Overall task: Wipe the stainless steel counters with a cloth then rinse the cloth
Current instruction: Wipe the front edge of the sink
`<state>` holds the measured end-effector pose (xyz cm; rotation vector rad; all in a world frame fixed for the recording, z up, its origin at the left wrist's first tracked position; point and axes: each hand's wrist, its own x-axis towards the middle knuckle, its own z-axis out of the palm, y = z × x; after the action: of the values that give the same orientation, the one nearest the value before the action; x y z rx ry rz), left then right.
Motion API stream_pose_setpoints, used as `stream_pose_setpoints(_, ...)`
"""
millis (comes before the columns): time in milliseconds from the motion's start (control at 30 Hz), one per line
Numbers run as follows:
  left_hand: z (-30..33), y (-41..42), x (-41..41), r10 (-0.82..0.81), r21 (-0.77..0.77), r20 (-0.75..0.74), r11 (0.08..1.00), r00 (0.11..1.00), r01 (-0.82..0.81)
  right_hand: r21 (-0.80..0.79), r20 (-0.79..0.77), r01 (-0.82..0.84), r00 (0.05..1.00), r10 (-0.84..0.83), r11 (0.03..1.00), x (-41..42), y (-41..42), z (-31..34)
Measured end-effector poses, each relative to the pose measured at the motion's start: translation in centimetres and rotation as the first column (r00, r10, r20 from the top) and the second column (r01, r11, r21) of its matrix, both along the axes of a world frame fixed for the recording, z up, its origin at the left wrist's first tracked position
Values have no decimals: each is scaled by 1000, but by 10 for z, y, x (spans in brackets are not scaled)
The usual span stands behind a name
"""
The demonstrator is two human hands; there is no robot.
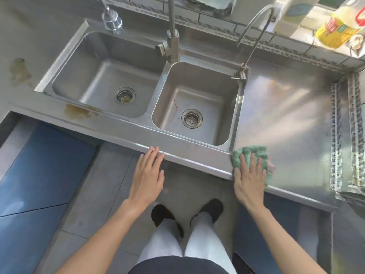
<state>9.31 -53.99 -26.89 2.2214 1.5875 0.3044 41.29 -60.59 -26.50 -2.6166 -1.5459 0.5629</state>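
A long stainless steel counter (pixel 286 115) runs from nine o'clock to three o'clock, holding a double-bowl steel sink (pixel 150 115) at its centre, with a tall steel faucet (pixel 172 32) at twelve o'clock and a brownish stain (pixel 79 110) on the front ledge towards nine o'clock. At four o'clock the right hand (pixel 249 179) presses flat, fingers straight and slightly spread, on a crumpled green cloth (pixel 251 153) lying on the counter's front edge just beside the right bowl. The left hand (pixel 148 175), at six o'clock, has its fingers straight and together, fingertips touching the counter's front lip and holding nothing
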Motion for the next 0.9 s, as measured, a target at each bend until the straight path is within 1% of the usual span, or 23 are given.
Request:
stream_pose_setpoints(33, -2, 0, -8, -29, -11, -30, 1000, 999, 29, 9, -3, 27, 1000, -27, 1000, -20, 16, -2)
stream_pose_setpoints(67, -4, 0, -14, -69, -25, -54, 997, 996, 68, 22, -2, 3, 1000, -3, 1000, -42, 33, -3)
stream_pose_setpoints(133, -6, 1, -18, -113, -51, -64, 993, 992, 110, 57, -3, -151, 988, 152, 987, -92, 64, -4)
stream_pose_setpoints(233, -4, 4, -20, -111, -59, -56, 992, 992, 108, 105, -30, -426, 902, 431, 899, -159, 89, -6)
stream_pose_setpoints(300, -2, 7, -24, -127, -45, -53, 991, 991, 124, 105, -46, -544, 834, 550, 833, -170, 85, -7)
stream_pose_setpoints(400, -2, 11, -33, -144, -26, -8, 989, 989, 144, 68, -10, -684, 728, 686, 727, -122, 61, -5)
stream_pose_setpoints(433, -4, 13, -35, -125, -15, 7, 992, 992, 125, 51, 15, -706, 708, 706, 707, -99, 51, -4)
stream_pose_setpoints(467, -5, 16, -38, -86, -9, 27, 996, 996, 86, 31, 26, -698, 716, 698, 715, -77, 42, -2)
stream_pose_setpoints(500, -6, 20, -42, -36, -3, 46, 999, 998, 37, 8, 29, -656, 755, 655, 755, -59, 36, 1)
stream_pose_setpoints(533, -8, 24, -45, 7, -2, 55, 1000, 998, -6, -13, 32, -580, 814, 580, 814, -48, 31, 3)
stream_pose_setpoints(600, -14, 31, -49, 60, -17, 43, 998, 997, -59, -38, 47, -390, 919, 391, 920, -50, 34, 2)
stream_pose_setpoints(667, -21, 35, -50, 61, -17, 7, 998, 998, -61, -19, 58, -256, 965, 257, 967, -77, 55, 0)
stream_pose_setpoints(700, -24, 33, -49, 47, -6, -24, 999, 999, -47, 3, 63, -257, 964, 257, 966, -97, 69, -2)
stream_pose_setpoints(767, -30, 28, -44, 27, 36, -66, 999, 997, -25, 51, 73, -375, 926, 371, 926, -137, 94, -6)
stream_pose_setpoints(833, -35, 27, -42, 33, 43, -82, 999, 996, -29, 81, 51, -508, 861, 505, 858, -159, 105, -8)
stream_pose_setpoints(900, -39, 24, -48, 8, 37, -122, 999, 992, -3, 103, 68, -643, 766, 640, 759, -157, 101, -10)
